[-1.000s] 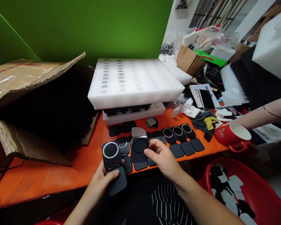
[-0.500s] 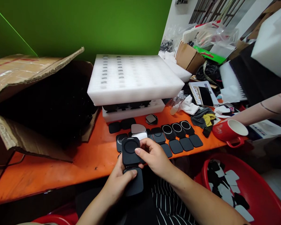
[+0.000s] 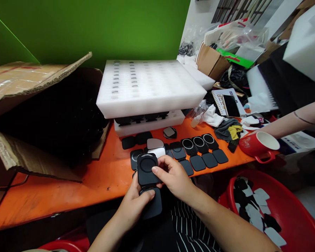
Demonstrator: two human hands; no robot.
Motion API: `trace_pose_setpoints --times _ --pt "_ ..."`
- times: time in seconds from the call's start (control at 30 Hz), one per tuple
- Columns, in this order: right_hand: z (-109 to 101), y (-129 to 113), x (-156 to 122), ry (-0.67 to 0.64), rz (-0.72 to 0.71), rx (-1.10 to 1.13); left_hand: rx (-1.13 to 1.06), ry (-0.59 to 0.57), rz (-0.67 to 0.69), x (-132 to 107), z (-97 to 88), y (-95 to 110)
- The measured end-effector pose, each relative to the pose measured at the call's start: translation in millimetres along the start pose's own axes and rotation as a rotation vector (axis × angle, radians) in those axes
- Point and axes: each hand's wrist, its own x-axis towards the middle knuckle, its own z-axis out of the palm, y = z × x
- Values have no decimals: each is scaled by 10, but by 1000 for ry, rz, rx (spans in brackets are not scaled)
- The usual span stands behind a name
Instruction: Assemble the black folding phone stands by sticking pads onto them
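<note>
Both of my hands hold a black folding device (image 3: 147,182) over the front edge of the orange table (image 3: 68,189). My left hand (image 3: 136,204) grips its lower square pad from below, thumb on top. My right hand (image 3: 173,176) pinches the upper square panel with a ring marking, thumb on its face. Just behind my hands, a row of similar black devices (image 3: 199,152) lies flat on the table, some with silver rings. A grey rounded piece (image 3: 154,143) rests among them.
Stacked white foam trays (image 3: 149,91) stand behind the row. An open cardboard box (image 3: 36,105) lies on its side at left. A red mug (image 3: 257,145), cloths and clutter fill the right. Another person's forearm (image 3: 296,120) reaches in there. A red basin (image 3: 291,213) holds peeled films.
My left hand brought its device from the left to the middle; my right hand brought the ringed panel onto it. Since half a second ago they hold nearly still.
</note>
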Motion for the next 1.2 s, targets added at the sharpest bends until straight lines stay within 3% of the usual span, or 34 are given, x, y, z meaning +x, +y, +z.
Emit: trace_pose_setpoints --times 0.6,0.8,1.0,1.1,1.2 --pt "4 -16 -16 39 -5 -151 -4 -40 14 58 -49 -96" --pt "15 -59 -14 130 -212 -466 -13 -64 59 90 -52 -128" --pt "26 -21 5 171 -420 -795 -77 47 110 101 6 -107" --pt "2 -18 69 219 -331 -832 -66 69 88 102 -1 -92" --pt "6 1 140 23 -111 -563 -58 64 39 103 -19 -81"
